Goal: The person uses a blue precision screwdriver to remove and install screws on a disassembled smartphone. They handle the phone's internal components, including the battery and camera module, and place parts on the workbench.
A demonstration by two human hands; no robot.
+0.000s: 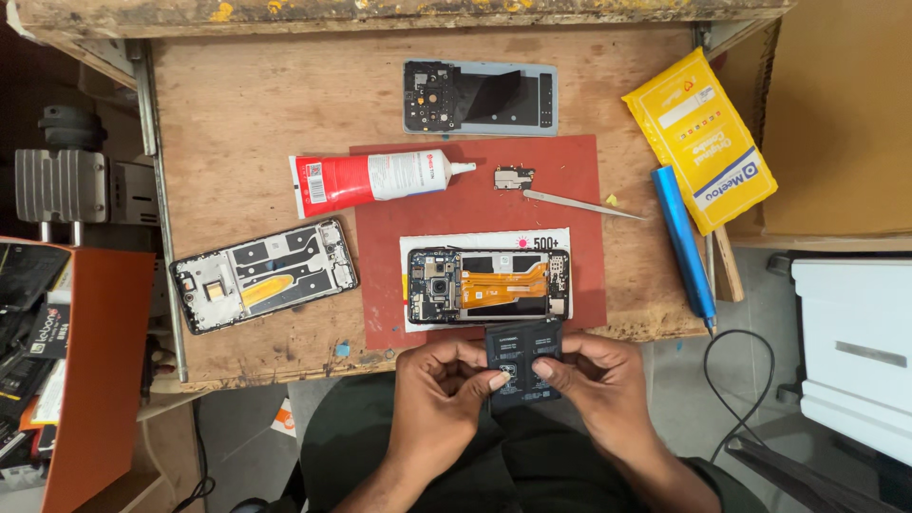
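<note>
A: Both hands at the desk's near edge: left hand (pixel 439 391) and right hand (pixel 597 380) pinch a dark phone battery (pixel 521 366) between thumbs and fingertips.

B: Just beyond it, the opened phone (pixel 489 285) lies on a red mat (pixel 570 180), tweezers (pixel 581 205) further back.

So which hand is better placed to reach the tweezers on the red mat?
Probably the right hand. Both hands grip the dark battery, but the tweezers lie right of centre on the red mat, beyond the opened phone. The left hand would have to cross over.
</note>
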